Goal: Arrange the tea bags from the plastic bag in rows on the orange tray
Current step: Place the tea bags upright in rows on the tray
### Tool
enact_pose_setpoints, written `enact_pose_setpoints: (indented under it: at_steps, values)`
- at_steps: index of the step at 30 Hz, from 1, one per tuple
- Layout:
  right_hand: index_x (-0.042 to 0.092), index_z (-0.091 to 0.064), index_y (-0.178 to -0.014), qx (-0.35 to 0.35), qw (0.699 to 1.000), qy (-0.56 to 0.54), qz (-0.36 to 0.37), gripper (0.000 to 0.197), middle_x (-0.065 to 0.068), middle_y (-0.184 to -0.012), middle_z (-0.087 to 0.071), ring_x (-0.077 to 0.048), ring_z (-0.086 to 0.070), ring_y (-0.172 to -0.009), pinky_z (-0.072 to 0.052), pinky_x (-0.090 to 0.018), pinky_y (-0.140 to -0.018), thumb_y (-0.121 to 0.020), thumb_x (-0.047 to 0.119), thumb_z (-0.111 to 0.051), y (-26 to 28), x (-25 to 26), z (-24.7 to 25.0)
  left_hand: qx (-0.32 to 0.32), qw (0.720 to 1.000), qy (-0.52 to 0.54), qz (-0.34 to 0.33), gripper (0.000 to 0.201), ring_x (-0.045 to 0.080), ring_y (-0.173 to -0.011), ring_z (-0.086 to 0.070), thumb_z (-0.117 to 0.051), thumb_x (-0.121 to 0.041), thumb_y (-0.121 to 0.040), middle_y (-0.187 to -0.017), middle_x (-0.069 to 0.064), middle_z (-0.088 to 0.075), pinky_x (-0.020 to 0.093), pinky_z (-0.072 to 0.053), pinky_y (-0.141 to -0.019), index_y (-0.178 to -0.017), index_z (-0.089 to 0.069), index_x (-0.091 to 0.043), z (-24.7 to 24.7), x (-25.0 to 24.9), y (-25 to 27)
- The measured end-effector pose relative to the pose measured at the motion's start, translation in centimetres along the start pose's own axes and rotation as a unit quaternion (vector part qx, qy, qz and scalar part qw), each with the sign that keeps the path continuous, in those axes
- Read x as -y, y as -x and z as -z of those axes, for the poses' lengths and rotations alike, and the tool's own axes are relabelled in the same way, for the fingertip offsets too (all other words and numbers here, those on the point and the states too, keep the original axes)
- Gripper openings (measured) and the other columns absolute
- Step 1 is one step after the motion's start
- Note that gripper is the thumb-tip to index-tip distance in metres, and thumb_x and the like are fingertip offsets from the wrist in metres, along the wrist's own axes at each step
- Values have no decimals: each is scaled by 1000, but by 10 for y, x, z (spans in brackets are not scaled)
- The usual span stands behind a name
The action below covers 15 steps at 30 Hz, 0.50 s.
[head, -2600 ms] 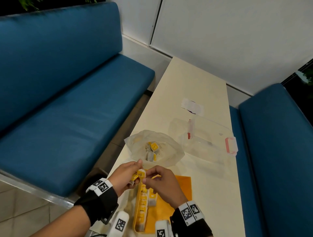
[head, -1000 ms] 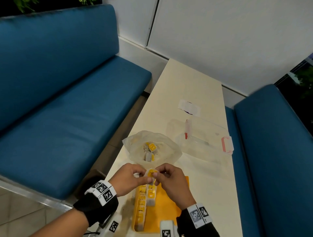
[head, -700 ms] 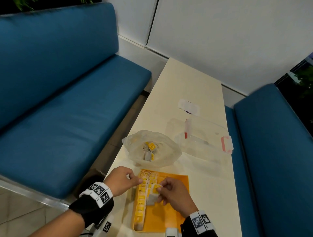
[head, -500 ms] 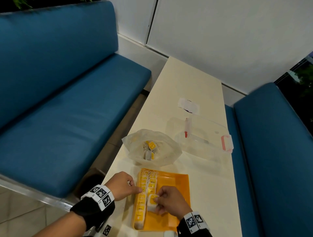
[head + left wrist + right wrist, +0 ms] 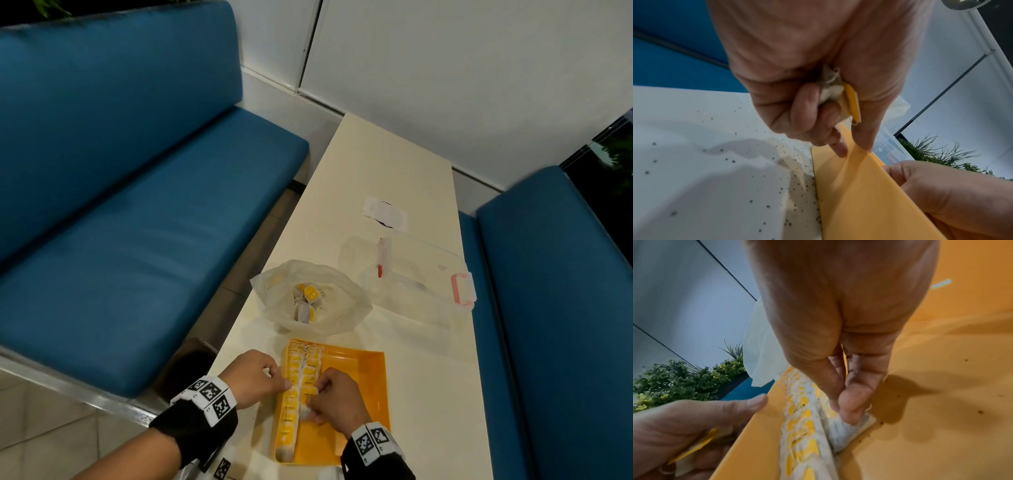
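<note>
Orange tray (image 5: 363,404) is sitting at the near end of the pale counter (image 5: 387,178), long side running away from the person. Two rows of tea bags (image 5: 295,383) with yellow tags are lying along the tray's left side, the left row running nearly its full length, the second row shorter and just beside it. Right hand (image 5: 337,406) is reaching down onto the tray; its fingers (image 5: 851,404) are pressing together on a single white tea bag (image 5: 846,433) at the near end of the second row, bag lying flat on the tray floor and touching the row beside it. Left hand (image 5: 255,378) is resting at the tray's left rim, fingers (image 5: 807,107) curling around a spare tea bag (image 5: 835,95) with its yellow tag poking out; thumb is lying along the rim. Loose dark specks are scattering over the counter beside the tray and on the tray floor. Beyond the tray, a crumpled clear plastic bag (image 5: 342,308) is lying open on the counter, a few more tea bags (image 5: 307,301) sitting inside. Right of that, a clear plastic box (image 5: 404,294) with a pink latch; farther along, a slip of white paper (image 5: 385,213). Blue benches (image 5: 137,222) are flanking the counter on both sides.
</note>
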State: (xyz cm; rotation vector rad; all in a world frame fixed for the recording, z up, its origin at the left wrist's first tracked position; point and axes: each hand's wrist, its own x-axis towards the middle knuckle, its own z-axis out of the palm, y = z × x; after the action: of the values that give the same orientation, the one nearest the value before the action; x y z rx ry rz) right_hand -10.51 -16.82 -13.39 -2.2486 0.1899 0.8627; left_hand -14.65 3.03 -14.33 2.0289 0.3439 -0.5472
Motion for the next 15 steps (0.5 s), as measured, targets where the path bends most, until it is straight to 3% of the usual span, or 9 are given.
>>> enact_pose_setpoints:
  at_steps: [3,6,8,10,11,13,15]
  values:
    - [14,-52,-78,-17,1000,9,2,27,-11,-71,-60,-24,-62,-47,-51,-32,-47,-72,-8,-67,-2,3,-2,1,1000,5,1,29,6,-91,-63,-80,-48,-78,-92,-6,-72,23,-49,-82,-77,-75,-19,0,-1,1]
    - [14,-51,-78,-19,1000,18,3,28,-10,-71,-60,-22,-59,-44,-49,-30,-44,-73,-7,-67,-1,5,-3,9,1000,0,3,28,7,-92,-64,-80,-48,-78,-93,-5,-72,25,-50,-85,-77,-74,-20,1,-2,1]
    - [14,-51,-80,-14,1000,25,0,28,-11,-73,-61,-22,-60,-45,-50,-33,-46,-72,-6,-67,1,5,-2,15,1000,-2,2,26,7,-93,-64,-80,-48,-78,-93,-7,-72,24,-49,-84,-74,-72,-23,2,-2,1]
    - [15,-52,-82,-20,999,32,4,27,-11,-80,-67,-24,-67,-55,-56,-38,-54,-71,0,-71,4,7,0,22,999,23,4,26,7,-83,-63,-79,-48,-80,-87,-8,-70,22,-48,-75,-72,-69,-25,4,0,1]
    - [17,-53,-84,-33,998,45,16,26,-8,-84,-69,-23,-70,-64,-57,-38,-60,-72,6,-74,5,8,2,27,997,66,17,26,6,-71,-60,-77,-44,-83,-80,-9,-67,21,-46,-65,-73,-68,-22,6,-2,2]
    - [21,-56,-90,-62,993,71,64,25,0,-87,-67,-13,-66,-76,-54,-25,-62,-76,19,-76,10,15,8,36,977,201,67,19,11,-54,-47,-74,-30,-89,-73,-1,-61,23,-37,-48,-78,-68,-15,12,-5,3]
    - [24,-58,-92,-67,987,57,133,24,1,-89,-64,-6,-59,-71,-49,-16,-59,-78,25,-77,18,30,13,35,934,339,107,12,16,-55,-48,-69,-19,-93,-76,10,-58,24,-36,-48,-87,-68,-8,18,-10,5]
